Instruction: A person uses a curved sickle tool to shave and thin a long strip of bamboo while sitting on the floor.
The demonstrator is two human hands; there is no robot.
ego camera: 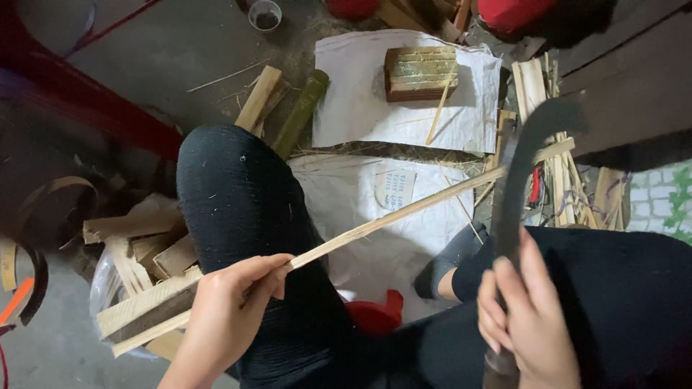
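Observation:
My left hand [227, 310] grips the near end of a long thin bamboo strip [404, 214] that slants up and right across my lap toward the far right. My right hand [522, 317] is closed around the handle of a dark curved knife [522, 166]; its blade rises and hooks right, crossing the far end of the strip. Both my knees, in black trousers, frame the strip. A stack of cut bamboo slats [420, 72] lies on a white sack [360, 108] ahead.
A second white sack [375, 202] covers the floor between my legs. Split wood pieces [144, 245] pile at the left, a green bamboo tube [299, 115] lies beyond my left knee, and more slats [537, 86] stand at the right. A small cup [264, 14] sits far back.

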